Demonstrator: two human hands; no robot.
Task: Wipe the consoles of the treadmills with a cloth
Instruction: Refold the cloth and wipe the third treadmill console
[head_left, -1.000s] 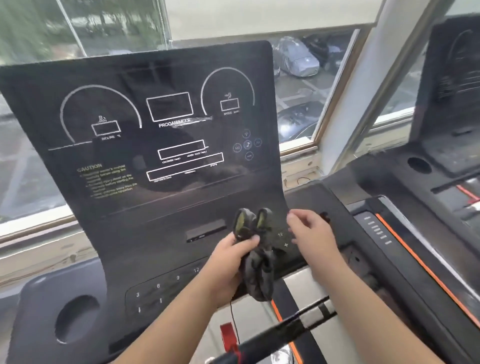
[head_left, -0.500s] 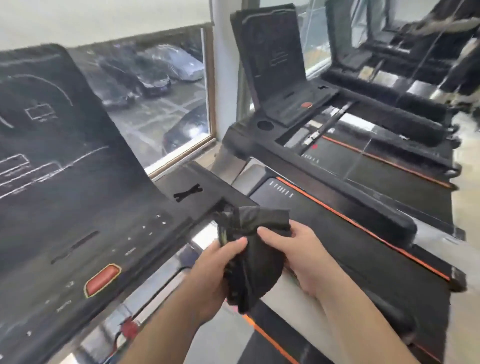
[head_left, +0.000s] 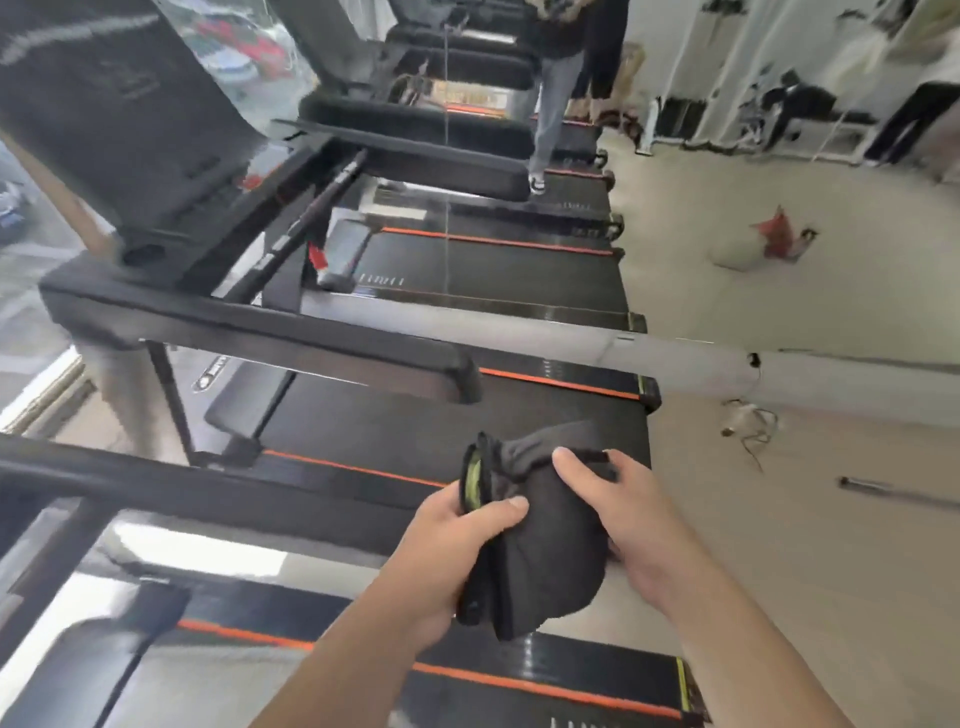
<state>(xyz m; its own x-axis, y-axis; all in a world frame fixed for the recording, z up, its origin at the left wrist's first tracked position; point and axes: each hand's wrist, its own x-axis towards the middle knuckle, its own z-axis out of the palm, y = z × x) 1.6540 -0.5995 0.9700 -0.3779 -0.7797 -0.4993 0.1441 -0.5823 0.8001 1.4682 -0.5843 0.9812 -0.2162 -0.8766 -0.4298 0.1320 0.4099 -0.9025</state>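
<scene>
A dark cloth (head_left: 545, 540) with a yellow-green edge hangs bunched between both hands, over the treadmill belts at lower centre. My left hand (head_left: 447, 551) grips its left side with the thumb on top. My right hand (head_left: 628, 519) holds its right side, thumb pressed on the upper fold. The neighbouring treadmill's black console (head_left: 119, 114) rises at upper left, well away from the cloth. The console I faced before is out of view.
Black handrails (head_left: 291, 338) cross the view from the left. Treadmill belts with orange stripes (head_left: 493, 270) run in a row toward the back. A person's legs (head_left: 550, 104) stand on a far treadmill. A red object (head_left: 776, 239), cables and a metal bar (head_left: 893, 488) lie on the beige floor at right.
The view has swung right, away from the first console toward the row of treadmills. My right hand took hold of the cloth, and both hands carried it off the console.
</scene>
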